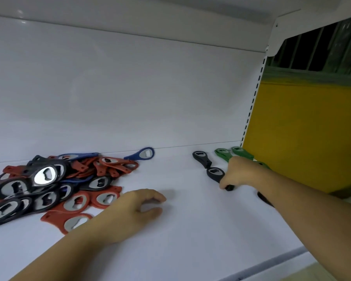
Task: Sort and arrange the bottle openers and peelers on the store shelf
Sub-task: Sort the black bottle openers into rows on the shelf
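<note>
Left hand (142, 203) on shelf (190, 236), grip released, right hand (240, 173), grip pinching black bottle opener (215, 172), pile of openers (49, 185) at left

Right hand (238, 173) on black opener (216, 173)

The shelf (190, 236) is a white, flat metal deck with a grey strip (272, 262) running along its front edge. Behind it stands a plain white back panel (130, 88), which meets the deck in a straight seam. An upper shelf (130, 15), also white, spans the top of the view; a small glare spot shows near its left end. At the right, a white bracket (274, 37) joins the upper shelf to a slotted upright (253, 98) with one column of dark slots. Beyond the upright is a yellow wall (302, 128), topped by a green band (312, 76). Above the band is a dark barred opening (322, 49). Lighting is even and diffuse.
</note>
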